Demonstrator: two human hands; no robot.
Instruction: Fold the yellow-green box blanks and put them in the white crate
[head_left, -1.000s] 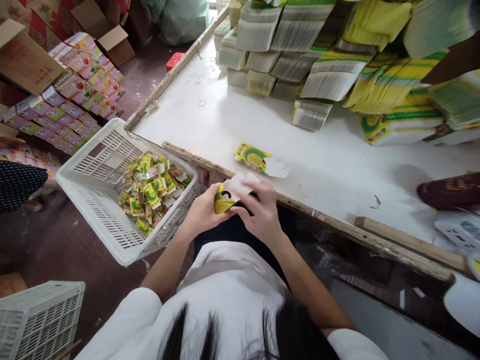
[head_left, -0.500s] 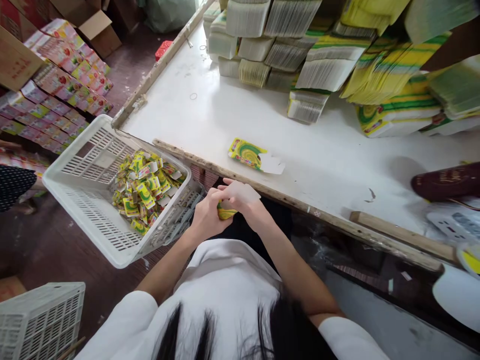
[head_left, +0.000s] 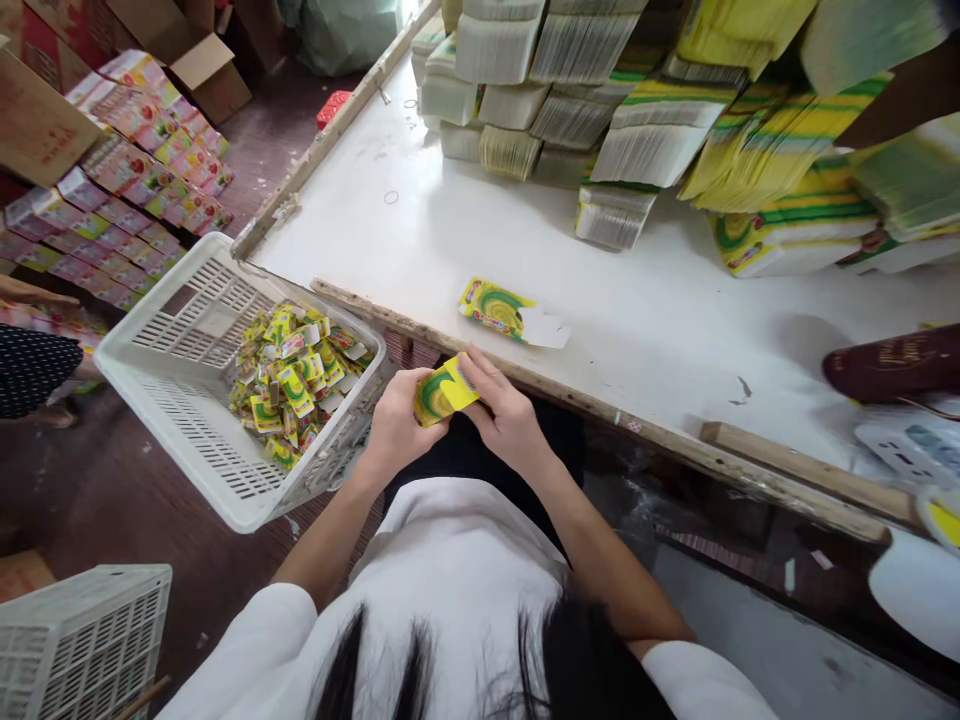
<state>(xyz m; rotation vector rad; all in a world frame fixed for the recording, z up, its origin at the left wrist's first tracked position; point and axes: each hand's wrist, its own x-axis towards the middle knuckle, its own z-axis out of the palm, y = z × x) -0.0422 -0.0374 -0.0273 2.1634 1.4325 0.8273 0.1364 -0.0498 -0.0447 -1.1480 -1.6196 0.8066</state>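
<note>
My left hand is closed round the left end of a small yellow-green carton, in front of my lap by the table's edge. My right hand grips the carton's right end, fingers at its yellow flap. Another yellow-green carton lies on the white table with its white flap open to the right. To the left, a white plastic basket holds a heap of small yellow-green cartons.
Stacks of flat cartons stand at the table's back. A dark red cylinder lies at the right. Pink boxes, another crate and a person's arm are at the left.
The carton between my hands has come into fuller view, its printed face and yellow flap showing. My right hand has turned and its fingers now hold the flap end. The view has shifted slightly.
</note>
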